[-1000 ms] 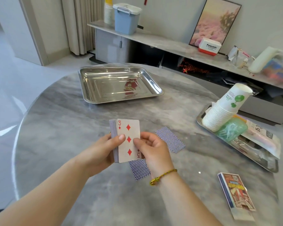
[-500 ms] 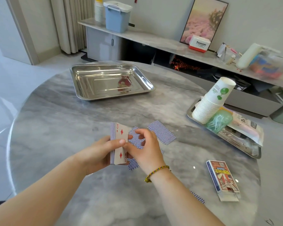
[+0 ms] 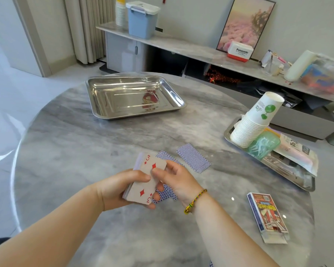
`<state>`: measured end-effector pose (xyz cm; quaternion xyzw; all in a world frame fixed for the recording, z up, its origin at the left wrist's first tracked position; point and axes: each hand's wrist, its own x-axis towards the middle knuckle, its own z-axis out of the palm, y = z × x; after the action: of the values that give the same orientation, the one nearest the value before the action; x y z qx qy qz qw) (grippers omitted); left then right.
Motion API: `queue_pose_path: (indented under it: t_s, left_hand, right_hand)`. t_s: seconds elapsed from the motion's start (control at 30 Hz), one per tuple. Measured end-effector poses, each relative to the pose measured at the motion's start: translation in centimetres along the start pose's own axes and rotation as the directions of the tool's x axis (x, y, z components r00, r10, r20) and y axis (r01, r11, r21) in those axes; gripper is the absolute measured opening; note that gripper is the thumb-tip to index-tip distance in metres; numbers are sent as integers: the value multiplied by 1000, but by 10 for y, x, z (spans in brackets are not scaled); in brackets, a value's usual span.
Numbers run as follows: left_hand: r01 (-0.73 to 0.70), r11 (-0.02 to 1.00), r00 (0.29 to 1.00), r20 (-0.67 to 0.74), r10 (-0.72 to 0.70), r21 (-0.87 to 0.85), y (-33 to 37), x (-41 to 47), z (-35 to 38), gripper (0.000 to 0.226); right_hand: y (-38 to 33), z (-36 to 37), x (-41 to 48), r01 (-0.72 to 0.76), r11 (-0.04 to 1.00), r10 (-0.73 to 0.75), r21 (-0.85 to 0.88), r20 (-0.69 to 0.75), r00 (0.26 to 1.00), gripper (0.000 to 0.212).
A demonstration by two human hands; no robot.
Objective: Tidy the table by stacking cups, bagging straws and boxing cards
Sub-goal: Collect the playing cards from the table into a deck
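Two jobs apparently done: cups [image 3: 249, 125] stacked and straws [image 3: 263, 144] bagged in the right tray [image 3: 289, 170]. Cards unfinished. Deck [image 3: 146, 180] gripped in left hand [image 3: 120, 187]; right hand [image 3: 173, 177] pinching its edge. Loose cards [image 3: 193, 158] on worktop [image 3: 85, 151]; card box [image 3: 266, 213] near right, unfilled.

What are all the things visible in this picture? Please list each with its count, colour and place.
table: one, grey marble, round.
empty tray: one, steel, far side.
second tray: one, steel, right edge.
cup stack: one, white, leaning in second tray.
straw bag: one, green, beside cups.
pouch: one, pale, in second tray.
loose cards: at least three, blue backs, on table.
card box: one, red and blue, near right.
deck: one, three of diamonds facing up.
left hand: holds deck.
right hand: touches deck, wrist bracelet.
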<state>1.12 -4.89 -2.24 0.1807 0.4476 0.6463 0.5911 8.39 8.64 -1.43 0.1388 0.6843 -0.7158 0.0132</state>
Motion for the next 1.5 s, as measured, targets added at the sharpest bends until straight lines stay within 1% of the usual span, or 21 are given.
queue_pose_path:
  t_s: [0.03,0.07,0.1,0.13,0.17,0.23,0.3,0.37,0.4,0.43,0.47,0.57,0.73,0.87,0.93,1.03,1.23,1.3,1.37,1.5]
  left_hand:
    - [-23,1000,999,-31,22,-19,2,0,-1,64]
    - [-53,998,996,-79,50,-45,4,0,-3,65]
    - [-91,993,987,-136,81,-70,7,0,-6,64]
    - [-130,988,974,-197,111,-84,9,1,-9,61]
    - [-164,982,957,-256,137,-89,12,1,-13,57]
    - [-207,975,922,-350,166,-85,15,2,-19,45]
    - [-219,973,901,-397,175,-68,16,2,-23,38]
    - [-207,978,894,-412,174,-35,17,3,-25,38]
    - [-199,980,893,-414,173,-19,17,3,-25,39]
    - [-192,981,894,-414,172,-7,16,4,-26,39]
    - [-185,983,894,-413,171,5,17,4,-26,39]
    - [-176,984,894,-415,170,25,18,3,-25,39]
    - [-167,984,890,-421,174,54,20,3,-23,37]
    - [-158,985,886,-431,172,70,21,1,-21,36]
    - [-157,985,886,-431,173,74,20,1,-21,36]
    - [-164,983,884,-431,182,79,20,-1,-20,36]
    - [-169,982,886,-424,190,86,21,-4,-18,36]
    - [-170,981,885,-423,192,90,20,-5,-17,35]
    - [-172,981,885,-424,193,87,20,-6,-17,34]
    - [-177,980,884,-423,198,89,20,-7,-16,33]
  right_hand:
    - [-1,-3,4,13,999,-16,-34,-82,997,13]
    - [-1,-8,8,14,994,-32,-105,-177,984,9]
    - [-1,-15,13,-8,977,-50,-214,-266,963,1]
    - [2,-25,17,-53,938,-67,-343,-330,942,10]
    - [5,-34,21,-127,876,-59,-465,-366,929,20]
    - [8,-47,26,-260,732,3,-629,-379,925,36]
    - [7,-49,31,-321,571,66,-755,-348,935,51]
    - [3,-44,38,-349,339,116,-874,-329,937,64]
    - [0,-41,41,-360,242,135,-901,-336,932,69]
    - [-1,-39,45,-376,177,162,-909,-350,923,74]
    - [-4,-37,47,-392,135,193,-910,-364,911,78]
    - [-12,-33,52,-386,46,266,-921,-362,893,83]
    - [-17,-23,43,-340,-25,342,-940,-328,881,86]
    - [-17,-22,32,-362,-7,417,-932,-332,846,82]
    - [-15,-20,27,-344,-24,427,-939,-321,845,81]
    - [-12,-16,21,-324,-12,386,-946,-303,871,81]
    - [-4,-11,5,-354,120,369,-927,-290,883,72]
    - [-3,-11,1,-342,149,361,-928,-271,892,69]
    - [-1,-12,-2,-314,141,349,-939,-250,903,68]
    - [3,-9,-4,-235,67,272,-970,-209,939,68]
